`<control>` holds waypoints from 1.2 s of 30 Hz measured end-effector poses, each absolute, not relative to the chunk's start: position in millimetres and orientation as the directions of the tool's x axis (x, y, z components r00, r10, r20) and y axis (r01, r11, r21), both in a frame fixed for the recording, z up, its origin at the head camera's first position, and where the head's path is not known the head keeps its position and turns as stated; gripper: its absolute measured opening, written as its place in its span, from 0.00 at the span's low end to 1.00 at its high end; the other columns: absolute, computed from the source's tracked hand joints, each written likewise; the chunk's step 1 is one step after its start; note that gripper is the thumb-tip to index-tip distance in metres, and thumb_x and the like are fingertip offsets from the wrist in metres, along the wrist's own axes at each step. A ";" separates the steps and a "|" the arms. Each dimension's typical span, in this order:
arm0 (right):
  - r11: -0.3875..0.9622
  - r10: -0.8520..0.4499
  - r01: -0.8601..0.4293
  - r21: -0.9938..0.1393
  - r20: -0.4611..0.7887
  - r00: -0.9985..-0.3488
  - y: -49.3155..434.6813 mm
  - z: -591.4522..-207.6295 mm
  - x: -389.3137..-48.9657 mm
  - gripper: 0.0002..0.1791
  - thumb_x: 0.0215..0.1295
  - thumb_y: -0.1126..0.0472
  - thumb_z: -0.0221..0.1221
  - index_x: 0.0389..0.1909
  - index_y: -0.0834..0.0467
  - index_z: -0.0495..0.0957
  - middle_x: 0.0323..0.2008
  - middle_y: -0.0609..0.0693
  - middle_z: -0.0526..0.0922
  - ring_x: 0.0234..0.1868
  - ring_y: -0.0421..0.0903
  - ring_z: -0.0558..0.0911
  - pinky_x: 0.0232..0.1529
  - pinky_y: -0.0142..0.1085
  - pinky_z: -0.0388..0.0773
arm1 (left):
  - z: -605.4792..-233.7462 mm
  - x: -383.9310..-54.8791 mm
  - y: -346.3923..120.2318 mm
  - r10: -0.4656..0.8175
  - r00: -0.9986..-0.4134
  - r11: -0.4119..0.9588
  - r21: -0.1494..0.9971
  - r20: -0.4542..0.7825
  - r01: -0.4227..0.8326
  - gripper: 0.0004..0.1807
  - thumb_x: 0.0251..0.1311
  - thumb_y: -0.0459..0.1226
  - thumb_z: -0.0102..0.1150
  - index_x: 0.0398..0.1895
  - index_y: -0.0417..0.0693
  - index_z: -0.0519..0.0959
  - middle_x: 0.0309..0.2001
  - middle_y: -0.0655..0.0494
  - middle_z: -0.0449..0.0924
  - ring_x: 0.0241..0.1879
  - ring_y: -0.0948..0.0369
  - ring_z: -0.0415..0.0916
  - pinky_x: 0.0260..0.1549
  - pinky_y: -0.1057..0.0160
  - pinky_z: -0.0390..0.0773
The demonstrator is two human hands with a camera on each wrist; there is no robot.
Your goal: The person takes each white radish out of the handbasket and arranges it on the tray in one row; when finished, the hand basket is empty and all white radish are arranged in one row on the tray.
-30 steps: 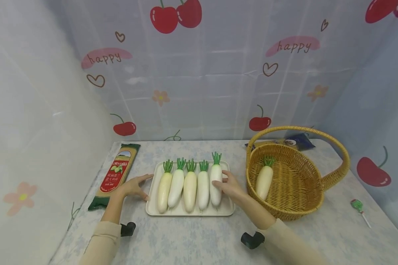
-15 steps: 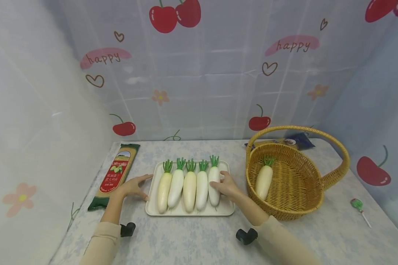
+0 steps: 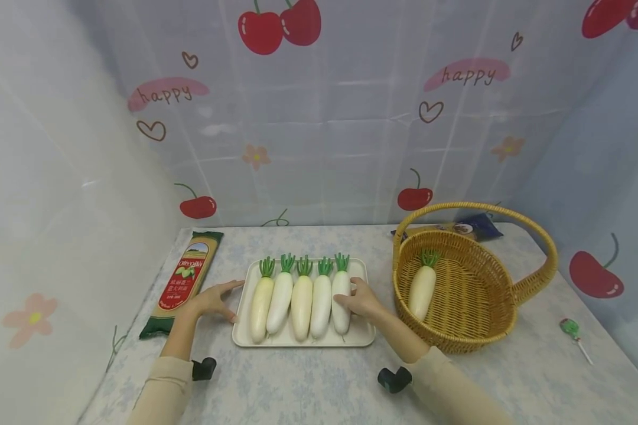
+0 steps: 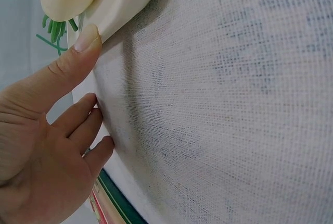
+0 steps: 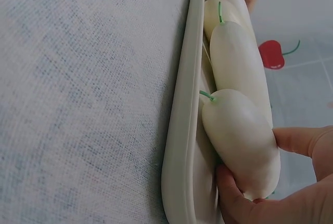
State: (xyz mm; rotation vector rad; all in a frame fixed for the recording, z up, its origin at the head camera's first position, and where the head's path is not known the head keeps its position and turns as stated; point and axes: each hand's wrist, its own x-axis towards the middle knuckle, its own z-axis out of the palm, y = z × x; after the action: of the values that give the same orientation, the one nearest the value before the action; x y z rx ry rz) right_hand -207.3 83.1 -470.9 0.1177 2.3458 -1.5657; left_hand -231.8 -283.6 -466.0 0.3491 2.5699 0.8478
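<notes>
Several white radishes with green tops lie side by side on a cream tray point(image 3: 358, 340) in the head view. My right hand point(image 3: 365, 301) holds the rightmost white radish point(image 3: 341, 320), thumb on one side and fingers on the other. The right wrist view shows this radish point(image 5: 240, 135) inside the tray's rim, against its neighbour point(image 5: 237, 62). At the tray's left edge my left hand point(image 3: 211, 301) is spread, holding nothing. In the left wrist view its thumb point(image 4: 67, 70) reaches the tray's rim, and the other fingers are lightly bent.
A wicker basket point(image 3: 470, 295) with a tall handle stands right of the tray, one white radish point(image 3: 422, 292) inside. A spaghetti pack point(image 3: 183, 283) lies at the left. Behind the basket is another packet point(image 3: 478, 227); a lollipop point(image 3: 570, 327) lies far right.
My right hand has shifted slightly left with the rightmost white radish, whose top has come down level with the others. The left hand has stayed at the tray's left edge.
</notes>
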 end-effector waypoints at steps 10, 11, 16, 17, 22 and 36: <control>0.436 -0.085 0.248 -0.865 -0.314 -0.946 78.3 -473.3 -209.3 0.41 0.61 0.59 0.61 0.69 0.70 0.52 0.55 0.71 0.70 0.50 0.61 0.78 0.45 0.46 0.80 | -467.1 -233.6 -285.9 0.359 -0.881 0.785 0.610 -0.308 0.107 0.55 0.34 0.38 0.78 0.69 0.37 0.59 0.68 0.28 0.53 0.67 0.33 0.49 0.62 0.36 0.55; 0.438 -0.086 0.245 -0.865 -0.311 -0.946 77.4 -473.6 -209.4 0.41 0.60 0.59 0.61 0.68 0.70 0.52 0.55 0.72 0.70 0.49 0.61 0.78 0.44 0.46 0.80 | -467.0 -233.7 -285.9 0.358 -0.881 0.785 0.610 -0.308 0.106 0.54 0.34 0.38 0.78 0.69 0.37 0.59 0.67 0.28 0.53 0.67 0.33 0.49 0.62 0.36 0.55; 0.437 -0.098 0.228 -0.870 -0.298 -0.950 73.8 -473.6 -208.1 0.40 0.60 0.60 0.62 0.67 0.72 0.53 0.53 0.72 0.71 0.49 0.62 0.78 0.41 0.44 0.82 | -466.7 -233.5 -285.1 0.362 -0.882 0.784 0.609 -0.300 0.115 0.54 0.34 0.37 0.78 0.68 0.37 0.60 0.67 0.27 0.54 0.66 0.33 0.50 0.61 0.36 0.57; 0.439 -0.099 0.222 -0.871 -0.293 -0.951 73.4 -473.5 -207.7 0.40 0.60 0.60 0.62 0.67 0.72 0.53 0.53 0.72 0.71 0.49 0.62 0.78 0.40 0.44 0.82 | -466.7 -233.4 -285.0 0.362 -0.883 0.782 0.612 -0.299 0.113 0.54 0.34 0.36 0.78 0.68 0.37 0.60 0.67 0.27 0.54 0.66 0.33 0.50 0.61 0.36 0.57; 0.446 -0.104 0.201 -0.872 -0.274 -0.956 73.2 -473.7 -206.8 0.40 0.60 0.60 0.62 0.67 0.72 0.54 0.51 0.71 0.73 0.47 0.61 0.79 0.39 0.44 0.82 | -465.3 -232.2 -284.3 0.364 -0.882 0.784 0.609 -0.299 0.117 0.53 0.35 0.36 0.78 0.68 0.36 0.60 0.67 0.27 0.54 0.66 0.33 0.50 0.62 0.36 0.57; 0.490 -0.104 0.171 -0.855 -0.252 -0.962 73.9 -473.9 -204.5 0.41 0.60 0.55 0.62 0.67 0.72 0.55 0.50 0.68 0.75 0.48 0.59 0.78 0.46 0.48 0.78 | -466.6 -232.6 -283.4 0.355 -0.884 0.786 0.609 -0.305 0.106 0.54 0.35 0.36 0.78 0.69 0.37 0.59 0.67 0.27 0.53 0.67 0.33 0.49 0.62 0.36 0.56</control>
State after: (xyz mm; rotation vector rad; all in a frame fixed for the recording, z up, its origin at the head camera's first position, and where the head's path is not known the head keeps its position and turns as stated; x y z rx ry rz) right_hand -204.5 73.9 -473.9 0.0568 2.4682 -1.4612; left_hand -232.6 -283.4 -466.6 0.3481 2.5688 0.8425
